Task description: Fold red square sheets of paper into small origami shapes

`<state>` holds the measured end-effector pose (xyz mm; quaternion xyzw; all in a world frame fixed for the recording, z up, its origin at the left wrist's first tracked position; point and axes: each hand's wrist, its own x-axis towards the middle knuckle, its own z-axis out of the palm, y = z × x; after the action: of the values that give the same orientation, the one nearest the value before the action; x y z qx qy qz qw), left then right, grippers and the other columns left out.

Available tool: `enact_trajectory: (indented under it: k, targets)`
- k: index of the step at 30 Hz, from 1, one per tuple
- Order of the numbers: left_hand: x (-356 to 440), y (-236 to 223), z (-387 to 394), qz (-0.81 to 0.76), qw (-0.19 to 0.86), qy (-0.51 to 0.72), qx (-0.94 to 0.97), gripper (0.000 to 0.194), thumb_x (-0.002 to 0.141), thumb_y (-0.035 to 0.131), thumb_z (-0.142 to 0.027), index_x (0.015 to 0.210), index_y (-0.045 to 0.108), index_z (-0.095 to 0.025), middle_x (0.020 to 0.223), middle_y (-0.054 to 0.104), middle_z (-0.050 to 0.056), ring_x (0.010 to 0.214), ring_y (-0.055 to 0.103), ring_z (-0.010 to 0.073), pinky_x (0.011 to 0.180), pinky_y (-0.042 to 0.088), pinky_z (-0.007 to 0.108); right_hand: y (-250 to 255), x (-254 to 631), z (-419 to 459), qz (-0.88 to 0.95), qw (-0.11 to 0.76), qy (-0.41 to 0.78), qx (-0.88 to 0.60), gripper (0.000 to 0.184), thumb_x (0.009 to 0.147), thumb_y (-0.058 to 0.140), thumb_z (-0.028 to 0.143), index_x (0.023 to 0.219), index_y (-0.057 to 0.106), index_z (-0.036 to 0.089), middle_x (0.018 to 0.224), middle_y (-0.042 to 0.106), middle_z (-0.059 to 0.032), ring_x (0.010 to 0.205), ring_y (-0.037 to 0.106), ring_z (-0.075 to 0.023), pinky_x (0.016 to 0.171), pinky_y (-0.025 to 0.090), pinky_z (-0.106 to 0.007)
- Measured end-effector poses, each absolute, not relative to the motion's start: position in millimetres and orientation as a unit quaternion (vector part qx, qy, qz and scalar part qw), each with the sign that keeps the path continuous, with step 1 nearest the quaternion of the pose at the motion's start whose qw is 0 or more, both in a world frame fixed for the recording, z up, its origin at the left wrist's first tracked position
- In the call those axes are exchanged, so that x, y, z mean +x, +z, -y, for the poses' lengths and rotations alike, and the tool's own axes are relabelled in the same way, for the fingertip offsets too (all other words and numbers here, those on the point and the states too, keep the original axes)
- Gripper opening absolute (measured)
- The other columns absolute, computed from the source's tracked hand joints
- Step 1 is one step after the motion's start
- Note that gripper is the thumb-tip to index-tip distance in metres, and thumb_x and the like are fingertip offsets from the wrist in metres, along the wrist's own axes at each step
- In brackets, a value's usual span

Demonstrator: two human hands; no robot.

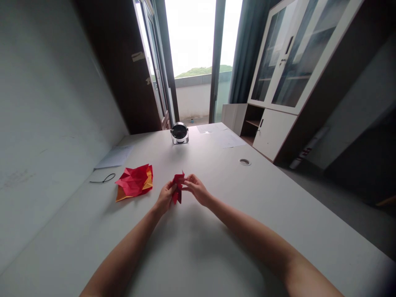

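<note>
Between my two hands is a small piece of folded red paper, standing upright with a pointed corner at its top. My left hand grips its left side, thumb against the front. The fingers of my right hand are closed on the upper right edge of the same paper; the exact pinch is partly hidden. To the left, a creased sheet of red paper with orange-yellow folded edges rests on the white table.
A small round fan-like device on a metal stand is at the table's far side. White sheets lie at the back right, another sheet at the left by the wall. A black cord and a cable hole are also there.
</note>
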<state>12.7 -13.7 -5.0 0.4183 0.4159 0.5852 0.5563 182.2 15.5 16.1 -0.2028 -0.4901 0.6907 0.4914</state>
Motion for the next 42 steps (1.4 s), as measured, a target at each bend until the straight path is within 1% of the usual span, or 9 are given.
enact_trajectory:
  k: [3,6,13,18,21,25,29,36,42]
  targets:
    - [15.2,-4.4,17.0,-0.436,0.530,0.572,0.450,0.035,0.078,0.075,-0.046,0.089,0.063,-0.015,0.075,0.065,0.001,0.062,0.057,0.0106,0.059,0.044,0.022,8.1,175.9,-13.1,0.566,0.494,0.613,-0.245,0.024,0.080,0.071,0.039,0.082,0.056,0.020,0.081,0.063,0.0000,0.077,0.060,-0.0151,0.075,0.051,-0.031]
    - [18.5,-1.6,20.3,-0.444,0.513,0.554,0.481,0.033,0.078,0.075,-0.044,0.083,0.063,-0.015,0.073,0.065,0.002,0.063,0.057,0.0113,0.060,0.045,0.022,0.2,174.4,-16.0,0.609,0.503,0.543,-0.285,0.018,0.081,0.067,0.035,0.088,0.061,0.020,0.081,0.064,-0.0005,0.076,0.059,-0.0151,0.070,0.048,-0.029]
    - [21.2,1.1,22.3,-0.454,0.497,0.532,0.515,0.032,0.080,0.073,-0.045,0.089,0.068,-0.015,0.078,0.069,0.005,0.065,0.060,0.0134,0.061,0.046,0.023,-5.1,179.0,-21.7,0.629,0.515,0.455,-0.363,0.016,0.083,0.061,0.036,0.077,0.062,0.021,0.070,0.061,0.0015,0.066,0.054,-0.0149,0.064,0.044,-0.027]
    - [19.6,4.3,19.2,-0.445,0.536,0.555,0.455,0.046,0.080,0.070,-0.054,0.102,0.070,-0.014,0.088,0.072,0.008,0.074,0.065,0.0174,0.068,0.049,0.026,-3.4,179.0,-22.1,0.574,0.549,0.492,-0.356,0.020,0.081,0.063,0.041,0.074,0.057,0.023,0.068,0.058,0.0006,0.068,0.053,-0.0169,0.063,0.046,-0.029]
    - [16.4,2.3,14.9,-0.422,0.552,0.578,0.428,0.052,0.080,0.069,-0.057,0.105,0.069,-0.011,0.094,0.072,0.011,0.081,0.066,0.0198,0.074,0.050,0.029,-1.3,179.5,-25.3,0.528,0.571,0.534,-0.332,0.021,0.081,0.062,0.042,0.077,0.056,0.022,0.072,0.059,0.0001,0.068,0.054,-0.0163,0.064,0.048,-0.029]
    - [11.4,-2.5,9.7,-0.425,0.557,0.597,0.391,0.048,0.079,0.070,-0.057,0.096,0.068,-0.011,0.086,0.071,0.009,0.076,0.063,0.0176,0.071,0.048,0.028,-1.3,182.6,-31.0,0.452,0.581,0.596,-0.320,0.024,0.081,0.062,0.043,0.079,0.053,0.021,0.073,0.057,0.0011,0.066,0.054,-0.0140,0.062,0.049,-0.028]
    - [10.3,-0.5,8.8,-0.402,0.580,0.603,0.371,0.047,0.079,0.071,-0.055,0.099,0.067,-0.013,0.089,0.070,0.008,0.077,0.062,0.0173,0.070,0.047,0.029,-2.3,185.9,-33.9,0.406,0.564,0.649,-0.310,0.029,0.078,0.067,0.045,0.083,0.050,0.022,0.069,0.058,0.0028,0.062,0.056,-0.0134,0.064,0.052,-0.030]
    - [7.9,-1.2,7.6,-0.381,0.597,0.602,0.368,0.043,0.082,0.069,-0.053,0.098,0.067,-0.013,0.092,0.070,0.010,0.082,0.062,0.0205,0.073,0.048,0.031,-6.9,185.8,-38.3,0.412,0.559,0.638,-0.332,0.034,0.078,0.067,0.051,0.084,0.050,0.022,0.070,0.061,0.0019,0.061,0.060,-0.0146,0.060,0.051,-0.030]
    - [6.0,-9.4,4.0,-0.386,0.595,0.614,0.348,0.042,0.082,0.071,-0.050,0.098,0.068,-0.012,0.094,0.071,0.009,0.080,0.062,0.0186,0.071,0.047,0.029,-7.8,184.3,-36.3,0.463,0.572,0.587,-0.336,0.031,0.081,0.066,0.046,0.078,0.046,0.022,0.063,0.055,0.0043,0.055,0.053,-0.0124,0.055,0.044,-0.027]
